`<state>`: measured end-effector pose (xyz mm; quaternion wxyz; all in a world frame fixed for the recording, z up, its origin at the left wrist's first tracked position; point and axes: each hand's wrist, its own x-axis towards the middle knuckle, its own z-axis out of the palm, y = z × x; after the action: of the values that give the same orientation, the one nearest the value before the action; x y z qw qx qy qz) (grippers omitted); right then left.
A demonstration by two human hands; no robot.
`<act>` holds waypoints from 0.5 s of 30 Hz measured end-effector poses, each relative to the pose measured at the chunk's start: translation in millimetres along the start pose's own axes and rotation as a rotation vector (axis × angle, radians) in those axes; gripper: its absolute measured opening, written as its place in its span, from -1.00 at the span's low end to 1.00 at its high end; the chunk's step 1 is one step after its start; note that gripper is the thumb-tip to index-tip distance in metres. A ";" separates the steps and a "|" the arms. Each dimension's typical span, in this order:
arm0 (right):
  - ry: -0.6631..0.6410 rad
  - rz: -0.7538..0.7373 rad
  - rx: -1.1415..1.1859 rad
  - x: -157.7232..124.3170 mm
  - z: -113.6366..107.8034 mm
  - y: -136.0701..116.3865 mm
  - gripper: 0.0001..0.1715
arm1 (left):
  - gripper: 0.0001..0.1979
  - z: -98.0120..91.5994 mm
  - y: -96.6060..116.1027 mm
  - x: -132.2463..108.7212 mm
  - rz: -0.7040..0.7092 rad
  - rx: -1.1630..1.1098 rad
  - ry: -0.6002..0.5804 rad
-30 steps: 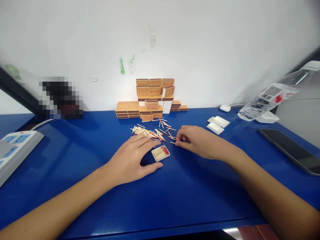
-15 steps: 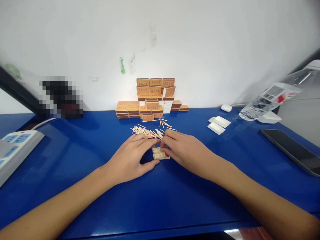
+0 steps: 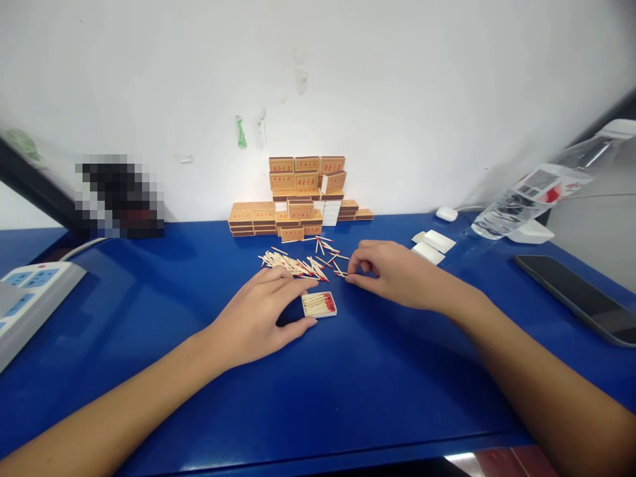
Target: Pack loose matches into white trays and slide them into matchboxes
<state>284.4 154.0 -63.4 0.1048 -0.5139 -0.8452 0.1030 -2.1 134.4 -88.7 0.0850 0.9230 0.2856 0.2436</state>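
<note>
A small white matchbox tray (image 3: 318,315) lies on the blue table, lined with matches whose red heads point right. My left hand (image 3: 265,315) rests at the tray's left end, thumb at the near edge and fingers at the far edge, steadying it. To the right of the tray, my right hand (image 3: 390,273) pinches a match (image 3: 340,273) at its red end between thumb and forefinger. A loose heap of matches (image 3: 293,263) spreads beyond the tray, partly hidden by my left fingers.
Stacked matchboxes (image 3: 301,179) stand against the wall. Empty white trays (image 3: 433,242), a white case (image 3: 446,214), a plastic bottle (image 3: 527,192) and a phone (image 3: 571,298) lie to the right. A power strip (image 3: 37,298) is at the left.
My right hand has moved from over the tray to the right, down at the loose matches, uncovering the tray's red match heads. My left hand has stayed at the tray.
</note>
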 end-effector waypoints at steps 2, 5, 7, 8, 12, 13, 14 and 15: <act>-0.025 0.014 -0.028 0.3 3.7 -3.2 -0.83 | -0.52 -0.8 0.0 0.4 -0.007 -0.006 -0.001; -0.060 0.020 -0.036 -0.7 5.9 -5.5 -0.82 | -0.48 -2.8 0.8 1.4 -0.009 -0.040 -0.010; -0.064 0.014 -0.020 -1.7 4.3 -6.1 -0.83 | -0.43 -3.6 2.3 1.7 -0.013 -0.082 -0.023; -0.054 0.014 -0.001 -2.3 2.4 -7.1 -0.84 | -0.42 -3.6 3.2 1.6 -0.017 -0.108 -0.034; -0.101 0.023 0.277 -5.1 -7.4 -22.3 -0.80 | -0.50 -1.7 7.2 -0.1 -0.031 -0.212 -0.035; -0.143 0.028 0.366 -5.9 -8.6 -28.4 -0.77 | -0.53 -1.1 7.8 -0.4 -0.037 -0.228 -0.022; -0.180 0.041 0.435 -6.8 -8.7 -34.7 -0.75 | -0.56 -0.6 8.1 -0.6 -0.046 -0.238 -0.010; -0.198 0.064 0.470 -7.8 -7.6 -40.7 -0.75 | -0.59 -0.3 7.9 -0.5 -0.054 -0.241 -0.002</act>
<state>255.5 129.2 -45.2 0.1349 -0.4892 -0.7876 0.3496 1.3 127.6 -86.3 0.2021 0.8983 0.2791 0.2727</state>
